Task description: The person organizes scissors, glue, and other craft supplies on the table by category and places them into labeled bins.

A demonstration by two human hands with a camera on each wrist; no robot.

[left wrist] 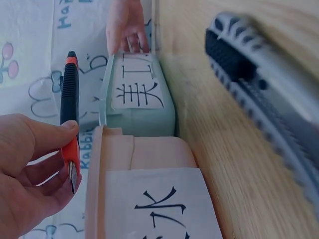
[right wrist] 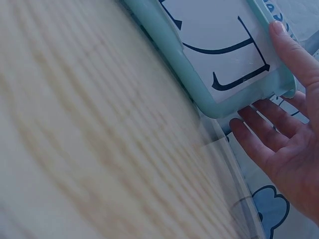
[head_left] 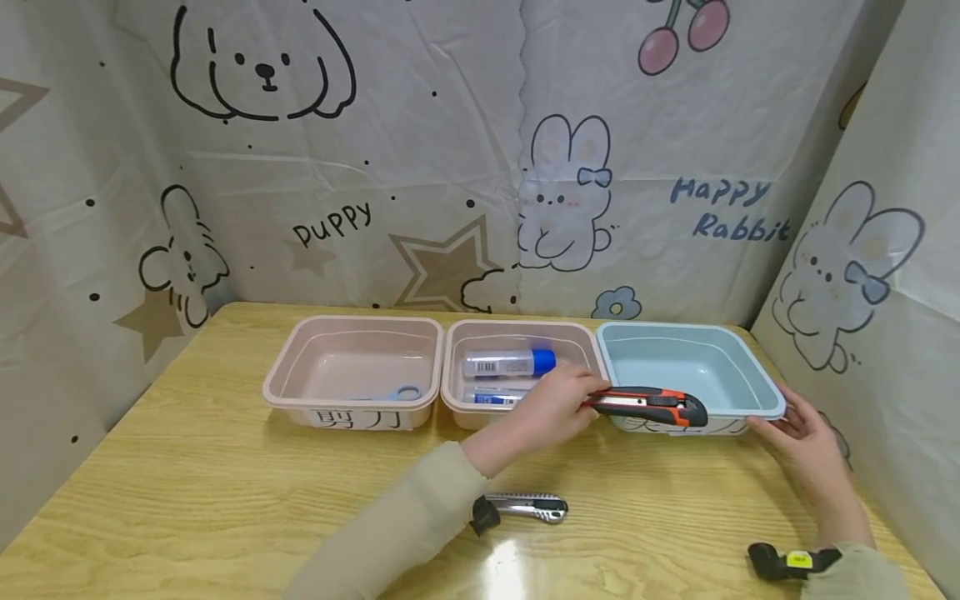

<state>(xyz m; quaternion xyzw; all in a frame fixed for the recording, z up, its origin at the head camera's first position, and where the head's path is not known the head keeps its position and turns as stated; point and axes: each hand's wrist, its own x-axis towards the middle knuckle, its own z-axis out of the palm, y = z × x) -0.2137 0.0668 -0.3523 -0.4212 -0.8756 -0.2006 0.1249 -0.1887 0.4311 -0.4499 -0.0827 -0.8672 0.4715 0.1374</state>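
Observation:
My left hand pinches a red and black utility knife between thumb and fingers, held above the front rim of the light blue bin. In the left wrist view that utility knife stands upright in the picture, its metal tip near the fingers. My right hand holds the blue bin's front right corner. The right wrist view shows the thumb on the labelled front and the fingers around the side. A silver utility knife lies on the table below my left forearm.
A pink bin beside the blue one holds two clear tubes, one a blue-capped tube. Farther left, another pink bin contains blue-handled scissors. Paper labels mark the fronts. A printed curtain hangs behind the wooden table.

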